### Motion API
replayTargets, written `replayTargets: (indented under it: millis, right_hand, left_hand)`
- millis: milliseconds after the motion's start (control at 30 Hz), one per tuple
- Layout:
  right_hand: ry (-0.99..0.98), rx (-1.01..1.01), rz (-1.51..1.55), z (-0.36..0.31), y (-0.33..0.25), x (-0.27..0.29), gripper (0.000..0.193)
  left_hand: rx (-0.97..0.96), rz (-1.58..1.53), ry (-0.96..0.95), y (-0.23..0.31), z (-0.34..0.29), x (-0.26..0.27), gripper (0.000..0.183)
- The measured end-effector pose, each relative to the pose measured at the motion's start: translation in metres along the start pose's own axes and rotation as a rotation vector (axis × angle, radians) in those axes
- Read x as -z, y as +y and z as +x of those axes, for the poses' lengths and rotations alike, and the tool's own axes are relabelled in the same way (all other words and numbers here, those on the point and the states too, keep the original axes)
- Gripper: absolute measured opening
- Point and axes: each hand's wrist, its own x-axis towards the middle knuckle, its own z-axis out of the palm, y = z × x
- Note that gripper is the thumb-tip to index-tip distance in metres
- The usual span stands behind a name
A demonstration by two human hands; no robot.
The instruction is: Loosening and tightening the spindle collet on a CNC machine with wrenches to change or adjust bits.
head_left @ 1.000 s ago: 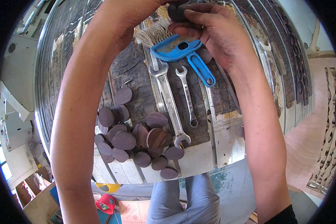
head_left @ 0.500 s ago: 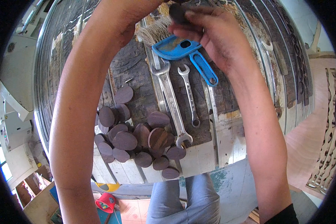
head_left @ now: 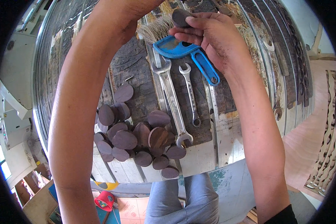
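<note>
My right hand (head_left: pixel 209 35) is up at the far side of the bench and pinches a dark brown round disc (head_left: pixel 181 16) between thumb and fingers. My left forearm reaches up beside it. Only the heel of my left hand (head_left: pixel 138 7) shows at the top edge, close to the disc, and its fingers are cut off. Under the right hand lies a brush with a blue handle (head_left: pixel 201 63) and pale bristles (head_left: pixel 155 31). A pile of several similar brown discs (head_left: pixel 136 140) lies near the front edge of the bench.
A large spanner (head_left: pixel 171 99) and a smaller one (head_left: pixel 190 95) lie side by side on the worn wooden bench (head_left: pixel 227 127). Another spanner (head_left: pixel 268 48) lies at the right. My grey-trousered legs (head_left: pixel 179 201) and a red object (head_left: pixel 104 201) on the floor show below.
The right hand and the disc have shifted slightly lower in view and the disc has turned a little. Everything on the bench is unmoved.
</note>
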Motion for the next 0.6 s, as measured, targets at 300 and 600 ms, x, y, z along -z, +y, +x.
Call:
replayTargets:
  millis: [300, 600]
  right_hand:
    - [0.001, -0.008, -0.229, -0.004, -0.006, 0.01, 0.025]
    - [-0.059, -0.043, -0.201, -0.004, -0.013, 0.015, 0.027]
  left_hand:
    - [-0.004, -0.023, 0.038, 0.024, -0.023, -0.005, 0.055]
    - [0.016, -0.061, -0.026, 0.02, -0.018, -0.003, 0.056]
